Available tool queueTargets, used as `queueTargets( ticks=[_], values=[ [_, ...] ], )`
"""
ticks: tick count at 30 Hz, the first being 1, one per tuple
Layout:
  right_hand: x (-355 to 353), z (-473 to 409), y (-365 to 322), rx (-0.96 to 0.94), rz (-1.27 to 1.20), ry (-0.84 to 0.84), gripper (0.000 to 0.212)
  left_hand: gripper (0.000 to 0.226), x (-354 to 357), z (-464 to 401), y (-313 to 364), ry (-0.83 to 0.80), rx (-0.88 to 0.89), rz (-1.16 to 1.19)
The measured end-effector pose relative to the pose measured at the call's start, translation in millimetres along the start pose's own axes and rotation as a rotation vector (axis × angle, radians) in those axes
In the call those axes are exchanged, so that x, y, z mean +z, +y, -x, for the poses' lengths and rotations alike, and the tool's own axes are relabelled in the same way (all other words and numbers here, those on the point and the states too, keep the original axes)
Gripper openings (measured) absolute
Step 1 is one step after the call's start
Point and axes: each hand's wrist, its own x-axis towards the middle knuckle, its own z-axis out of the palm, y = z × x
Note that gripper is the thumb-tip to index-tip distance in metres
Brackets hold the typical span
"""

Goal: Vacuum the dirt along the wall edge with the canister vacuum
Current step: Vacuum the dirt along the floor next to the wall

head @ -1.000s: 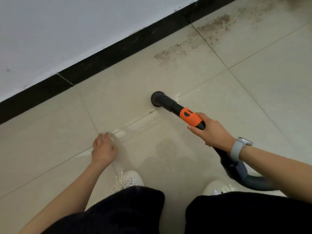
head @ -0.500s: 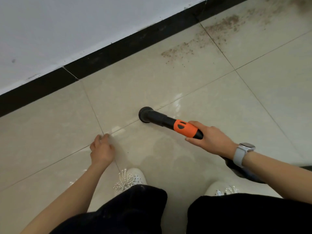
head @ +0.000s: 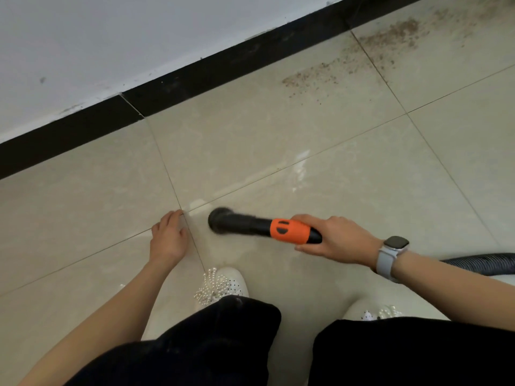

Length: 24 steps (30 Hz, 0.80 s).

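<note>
Right hand (head: pixel 338 239) wrapped around the vacuum nozzle (head: pixel 262 225), fingers curled under the orange collar, thumb along the top, clamped firm. Black round mouth of the nozzle pointing left from that grip, blurred, low over the beige tiled floor (head: pixel 278 140); contact with the tile impossible to judge. Grey ribbed hose (head: pixel 485 263) trailing off right behind the wrist, out past the frame edge. Pale watch (head: pixel 391 253) strapped on that same wrist. Left hand (head: pixel 168 236) just left of the nozzle mouth, close but apart from it, fingers relaxed and loosely spread, holding nothing, fingertips at a crossing of 2 grout lines. Dirt (head: pixel 359 55) well away from the grip, up and to the right, a brown speckled band scattered on the tiles beside the black skirting (head: pixel 195 79), thickest toward the far right corner. White wall (head: pixel 111 37) above the skirting, marked with a few small smudges. Nearer than the grip, 2 white shoes (head: pixel 223 285) trimmed with pearl beads, peeking out from black trouser legs (head: pixel 223 344), 1 below each hand.
</note>
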Motion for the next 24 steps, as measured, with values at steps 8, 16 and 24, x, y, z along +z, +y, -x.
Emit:
queueTargets(
  ticks=[8,16,24],
  values=[
    [-2.7,2.9,0.7,-0.028,-0.001,-0.078,0.058,0.051,3.6,-0.8,12.6,0.038,-0.003,0.008],
    [-21.9,-3.1,22.5,0.238,-0.156,0.232,0.053,0.071,11.1,-12.7,25.3,-0.071,0.08,-0.154],
    [-18.4,21.8,37.7,0.29,-0.154,0.196,0.052,0.083,27.7,-25.1,55.1,-0.104,0.125,-0.228]
  ],
)
